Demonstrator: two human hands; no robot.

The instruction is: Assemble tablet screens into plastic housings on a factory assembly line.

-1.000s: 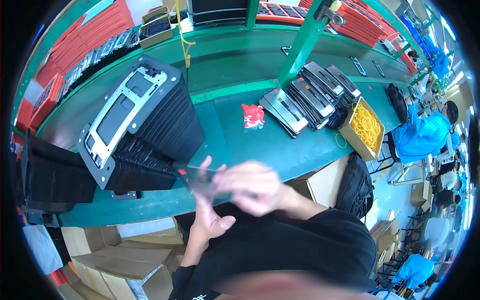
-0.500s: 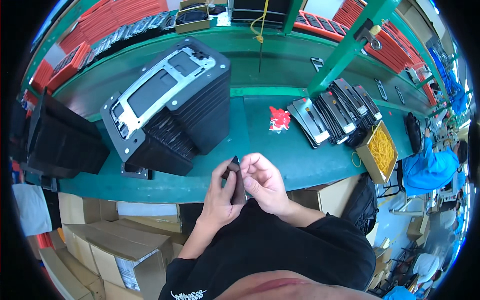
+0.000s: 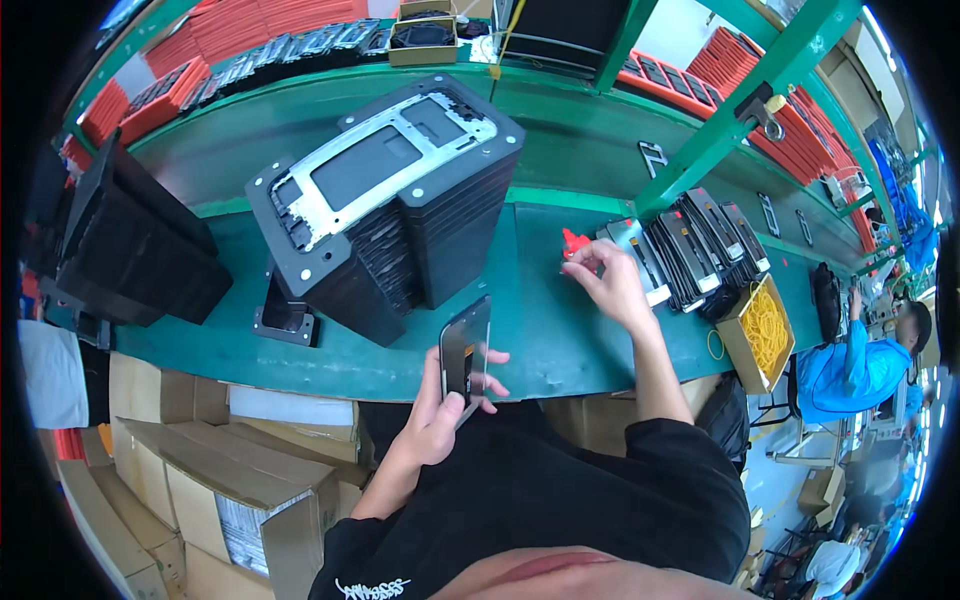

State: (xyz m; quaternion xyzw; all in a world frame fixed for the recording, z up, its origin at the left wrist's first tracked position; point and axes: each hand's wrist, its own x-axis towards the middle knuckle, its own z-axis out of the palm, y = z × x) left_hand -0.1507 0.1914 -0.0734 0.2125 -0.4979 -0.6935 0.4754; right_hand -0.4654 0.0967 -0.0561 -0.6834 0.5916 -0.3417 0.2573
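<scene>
My left hand [image 3: 432, 425] grips a phone screen [image 3: 462, 350] by its edges, tilted upright above the bench's front edge. Reaching over the bench, my right hand [image 3: 613, 285] has its thumb and finger pinched at a small pile of red pieces [image 3: 574, 243]. The hand covers part of that pile, so what lies between the fingertips is hidden. Just right of this hand, rows of similar dark and silver panels [image 3: 690, 245] lean against one another.
A tall stack of black trays [image 3: 455, 225] with a silver frame on top stands at centre left. More black trays [image 3: 140, 255] are farther left. A carton of yellow rubber bands [image 3: 765, 335] sits at the right, beside a green post [image 3: 715, 135]. Cardboard boxes [image 3: 220, 465] lie below.
My right hand has left the phone screen and moved right and forward to the red pieces. The left hand has turned the screen so its face shows. The view has shifted a little.
</scene>
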